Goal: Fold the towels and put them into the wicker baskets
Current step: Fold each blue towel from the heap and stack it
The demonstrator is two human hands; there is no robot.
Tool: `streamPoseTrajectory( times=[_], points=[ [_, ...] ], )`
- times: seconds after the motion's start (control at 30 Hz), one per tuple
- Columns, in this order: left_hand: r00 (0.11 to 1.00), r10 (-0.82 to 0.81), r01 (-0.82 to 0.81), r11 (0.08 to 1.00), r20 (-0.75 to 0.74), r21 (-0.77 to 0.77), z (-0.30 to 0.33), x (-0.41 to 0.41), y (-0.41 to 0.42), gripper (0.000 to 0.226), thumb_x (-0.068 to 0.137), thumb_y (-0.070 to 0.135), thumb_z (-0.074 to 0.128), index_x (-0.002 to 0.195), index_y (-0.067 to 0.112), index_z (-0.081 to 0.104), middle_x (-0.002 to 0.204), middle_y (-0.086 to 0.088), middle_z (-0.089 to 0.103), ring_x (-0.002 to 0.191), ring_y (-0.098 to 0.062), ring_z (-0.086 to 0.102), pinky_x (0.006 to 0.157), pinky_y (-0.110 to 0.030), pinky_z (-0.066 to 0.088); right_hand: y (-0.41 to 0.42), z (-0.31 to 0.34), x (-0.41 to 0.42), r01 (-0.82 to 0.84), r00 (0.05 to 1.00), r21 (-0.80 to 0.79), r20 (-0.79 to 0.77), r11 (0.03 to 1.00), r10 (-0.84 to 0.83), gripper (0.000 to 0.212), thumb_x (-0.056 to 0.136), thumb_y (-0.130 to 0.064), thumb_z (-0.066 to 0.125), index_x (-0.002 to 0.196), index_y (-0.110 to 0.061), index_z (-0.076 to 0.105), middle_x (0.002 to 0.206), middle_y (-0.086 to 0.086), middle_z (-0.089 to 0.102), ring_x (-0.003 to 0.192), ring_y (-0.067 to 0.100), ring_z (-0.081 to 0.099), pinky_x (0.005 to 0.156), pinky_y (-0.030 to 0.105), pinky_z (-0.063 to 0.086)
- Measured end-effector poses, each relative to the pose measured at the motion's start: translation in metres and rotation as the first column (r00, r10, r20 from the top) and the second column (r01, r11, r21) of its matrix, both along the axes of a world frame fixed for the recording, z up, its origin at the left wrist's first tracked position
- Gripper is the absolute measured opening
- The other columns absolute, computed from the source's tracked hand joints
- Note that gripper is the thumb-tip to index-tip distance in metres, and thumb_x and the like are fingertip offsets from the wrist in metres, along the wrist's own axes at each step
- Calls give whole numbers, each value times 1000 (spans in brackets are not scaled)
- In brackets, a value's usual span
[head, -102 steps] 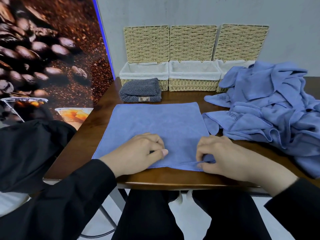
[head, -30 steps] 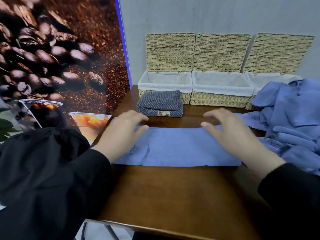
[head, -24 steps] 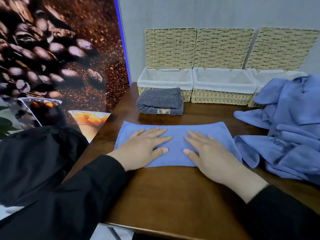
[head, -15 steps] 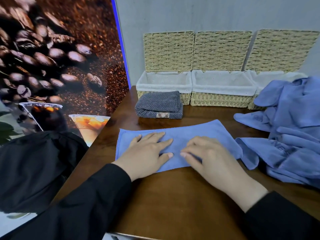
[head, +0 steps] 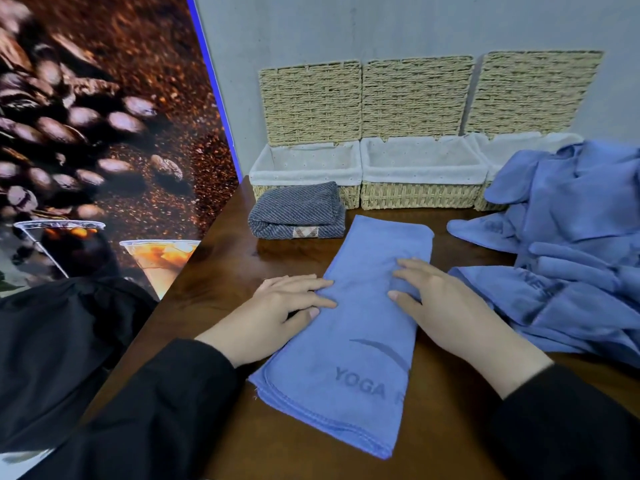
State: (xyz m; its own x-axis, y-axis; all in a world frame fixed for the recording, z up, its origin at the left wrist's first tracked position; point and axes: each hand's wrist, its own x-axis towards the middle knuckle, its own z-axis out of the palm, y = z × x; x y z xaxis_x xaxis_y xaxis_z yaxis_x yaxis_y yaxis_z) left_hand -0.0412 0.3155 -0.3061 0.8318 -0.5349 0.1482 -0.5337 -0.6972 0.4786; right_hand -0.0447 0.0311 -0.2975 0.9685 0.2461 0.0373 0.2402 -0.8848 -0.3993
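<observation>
Half a second ago the folded blue microfibre towel (head: 363, 327) lay crosswise along the brown wooden counter (head: 221, 289); now it runs as a long strip from the counter's near edge away toward the 3 woven wicker baskets with white cloth liners (head: 420, 174), turned roughly a quarter turn. Its near end shows a dark printed arc above the word "YOGA", followed by a letter cut off at the fold. The left hand (head: 280, 313) lies flat with straight fingers, fingertips pressing on the strip's left edge, grasping nothing. The right hand (head: 440, 303) rests palm down on the right side of the strip, fingers extended, released as well. A folded grey striped towel (head: 298, 213) sits in front of the left basket, and a heap of loose blue towels (head: 571, 251) lies on the right
</observation>
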Motion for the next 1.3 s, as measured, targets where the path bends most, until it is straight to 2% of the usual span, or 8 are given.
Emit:
streamPoseTrajectory(
  times=[0.17,0.33,0.53,0.73,0.9,1.0,1.07,1.3],
  points=[
    [999,-40,40,999,11,-3,1,-9,-16,28,104,27,52,126,36,69,144,29,49,134,15,35,114,-13,16,-14,-9,18,-8,995,20,101,1000,6,39,104,-23,54,143,-21,56,162,-5,35,151,13,27,121,35,25],
    [997,-50,48,999,54,23,-3,-14,-13,27,99,36,60,125,39,66,144,30,47,135,12,34,110,-8,8,-18,-8,-2,-253,871,22,441,967,218,16,99,-19,60,107,-18,74,101,-7,60,92,13,53,82,40,49],
    [996,-61,58,997,60,48,-3,-13,-11,35,89,55,63,123,45,64,142,31,46,134,11,32,109,-8,4,-60,-17,-43,-378,899,-36,223,925,376,56,92,5,62,133,-35,65,146,-27,49,142,-7,36,115,27,34],
    [997,-59,57,997,45,57,0,-13,-12,45,81,73,54,117,47,62,136,32,46,129,10,34,106,-7,1,-62,-6,-73,-493,870,-24,21,870,493,54,94,-58,60,145,-47,45,162,-32,16,155,1,3,124,39,5],
    [997,-46,46,999,64,-3,-2,-19,-12,45,83,71,53,118,44,64,134,30,49,133,7,35,114,-19,11,-41,-13,-71,-434,873,-34,232,900,429,37,100,-55,47,127,-34,65,149,-24,48,145,-3,34,123,33,20],
    [991,-130,130,979,7,-155,5,-28,-11,58,92,74,40,125,34,66,138,24,55,138,-2,40,117,-34,21,-31,-11,-68,-272,952,221,203,937,228,59,102,-63,35,95,-17,70,97,-7,72,95,7,66,98,26,46],
    [976,-212,192,950,-56,-247,11,-37,-12,79,85,84,32,130,28,65,141,19,56,140,-4,41,118,-32,24,-26,-7,-69,-153,981,342,167,927,100,61,100,-65,34,74,-16,58,66,-5,57,62,11,54,64,28,46],
    [974,-148,118,977,-171,-175,17,-49,-22,55,73,60,71,125,64,53,139,34,51,137,7,36,114,-21,28,-15,3,-74,6,995,478,82,879,-52,40,96,-53,42,59,-40,44,51,-12,33,48,5,32,47,19,27]
  ],
)
